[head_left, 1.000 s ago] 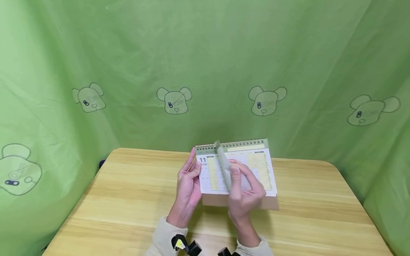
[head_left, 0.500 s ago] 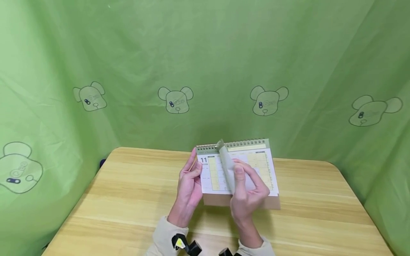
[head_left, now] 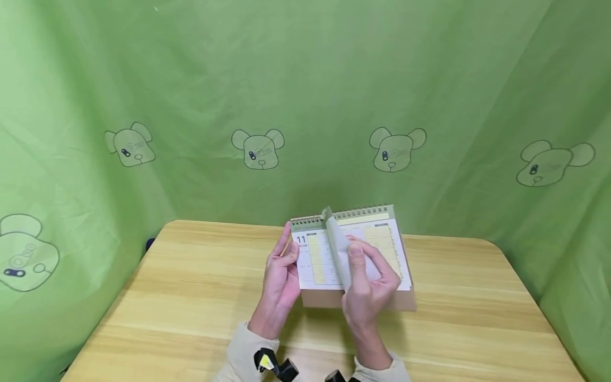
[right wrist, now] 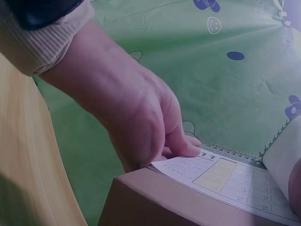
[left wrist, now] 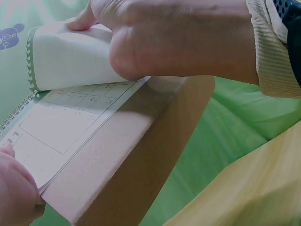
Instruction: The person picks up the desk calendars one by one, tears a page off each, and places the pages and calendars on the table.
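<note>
A spiral-bound desk calendar [head_left: 315,265] with a brown cardboard stand [left wrist: 108,155] is held up over the table, its page marked 11 facing up. My left hand [head_left: 279,281] grips its left edge, thumb on the page and fingers behind. Between thumb and fingers, my right hand [head_left: 369,297] pinches a sheet [head_left: 338,249] that curls over from left to right. In the left wrist view, the sheet's green toothed edge [left wrist: 30,61] stands free of the wire rings [left wrist: 16,115] at its left part. The right hand covers part of the calendar grid.
Beneath the hands is a light wooden table [head_left: 191,297] with rounded far corners. A green curtain [head_left: 305,79] printed with bear heads surrounds it at the back and sides. Black devices [head_left: 277,365] sit at both beige sleeves.
My right hand has shifted slightly to the right, drawing the curled sheet a little with it. The left hand keeps its grip on the calendar's edge.
</note>
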The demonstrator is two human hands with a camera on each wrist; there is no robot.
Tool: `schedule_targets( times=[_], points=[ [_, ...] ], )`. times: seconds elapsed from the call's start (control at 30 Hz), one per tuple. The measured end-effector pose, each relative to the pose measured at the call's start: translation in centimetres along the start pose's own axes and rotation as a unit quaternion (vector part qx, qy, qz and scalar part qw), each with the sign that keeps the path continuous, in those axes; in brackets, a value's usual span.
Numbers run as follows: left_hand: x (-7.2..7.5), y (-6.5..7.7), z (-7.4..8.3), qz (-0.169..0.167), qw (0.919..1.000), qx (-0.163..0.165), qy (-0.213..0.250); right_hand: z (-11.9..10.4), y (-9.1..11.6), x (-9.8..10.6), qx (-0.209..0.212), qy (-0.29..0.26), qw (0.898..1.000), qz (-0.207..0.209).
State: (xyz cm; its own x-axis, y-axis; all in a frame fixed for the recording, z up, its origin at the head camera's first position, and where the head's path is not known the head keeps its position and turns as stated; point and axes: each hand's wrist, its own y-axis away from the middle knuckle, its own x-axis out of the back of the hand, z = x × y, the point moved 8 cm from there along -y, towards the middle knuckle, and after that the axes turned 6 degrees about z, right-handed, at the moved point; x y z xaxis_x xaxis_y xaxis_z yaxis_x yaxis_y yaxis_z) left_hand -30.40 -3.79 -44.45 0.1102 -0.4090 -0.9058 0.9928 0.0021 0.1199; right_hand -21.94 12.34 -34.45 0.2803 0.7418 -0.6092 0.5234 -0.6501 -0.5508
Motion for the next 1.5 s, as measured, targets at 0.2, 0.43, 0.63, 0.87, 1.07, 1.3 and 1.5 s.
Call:
schedule_targets(
  times=[0.2, 0.43, 0.63, 0.87, 1.07, 1.3, 1.5],
  points=[
    [0.1, 0.0, -0.4, 0.004, 0.9998, 0.015, 0.011, -0.5, 0.0, -0.2, 0.007, -0.015, 1.000, 0.000],
    [-0.2, 0.1, -0.1, -0.006, 0.9998, 0.014, 0.015, -0.9, 0.0, -0.3, -0.006, -0.045, 0.999, 0.005],
    [-0.4, 0.0, -0.1, -0.011, 0.9998, 0.013, 0.013, -0.7, -0.2, 0.3, -0.043, -0.053, 0.997, 0.024],
    [-0.2, 0.0, 0.7, -0.004, 0.9995, -0.022, -0.021, 0.6, -1.0, 1.5, -0.148, -0.049, 0.984, 0.082],
    [-0.4, 0.1, 1.9, 0.001, 0.9920, -0.095, -0.083, 1.1, -2.7, 2.9, -0.139, -0.038, 0.985, 0.099],
    [-0.7, 0.5, 2.6, 0.017, 0.9796, -0.139, -0.144, 0.5, -4.3, 3.7, -0.062, 0.125, 0.988, 0.061],
    [-0.7, 0.8, 3.0, 0.019, 0.9727, -0.161, -0.166, -0.4, -4.6, 2.8, -0.002, 0.259, 0.965, -0.037]
  ],
)
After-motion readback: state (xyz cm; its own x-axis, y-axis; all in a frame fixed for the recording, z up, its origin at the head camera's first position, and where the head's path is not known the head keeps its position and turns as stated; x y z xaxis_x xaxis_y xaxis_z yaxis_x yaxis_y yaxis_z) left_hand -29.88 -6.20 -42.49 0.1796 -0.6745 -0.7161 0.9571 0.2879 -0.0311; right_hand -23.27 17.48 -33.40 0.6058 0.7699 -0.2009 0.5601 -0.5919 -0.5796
